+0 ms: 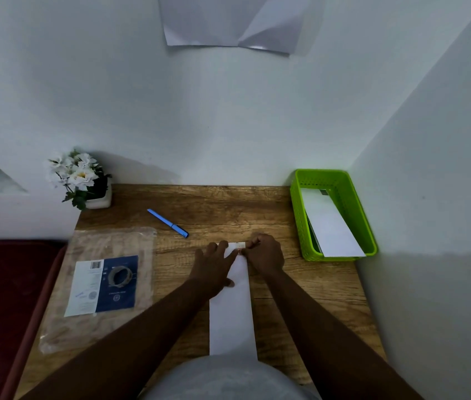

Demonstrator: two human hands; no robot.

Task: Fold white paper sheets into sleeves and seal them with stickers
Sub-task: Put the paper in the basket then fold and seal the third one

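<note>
A long, narrow folded white paper sleeve (233, 316) lies lengthwise on the wooden table (300, 298), running away from me. My left hand (214, 268) lies flat with straight fingers on the sleeve's far left part. My right hand (264, 254) has curled fingers and pinches something small at the sleeve's far end; it looks like a sticker, too small to tell for sure. A clear plastic bag (98, 284) holding a blue and white printed sheet (103, 285) lies at the left.
A green plastic basket (355, 203) at the far right holds folded white sleeves (332, 226). A blue pen (168, 223) lies beyond the hands. A pot of white flowers (82, 180) stands in the far left corner. Walls close the back and right.
</note>
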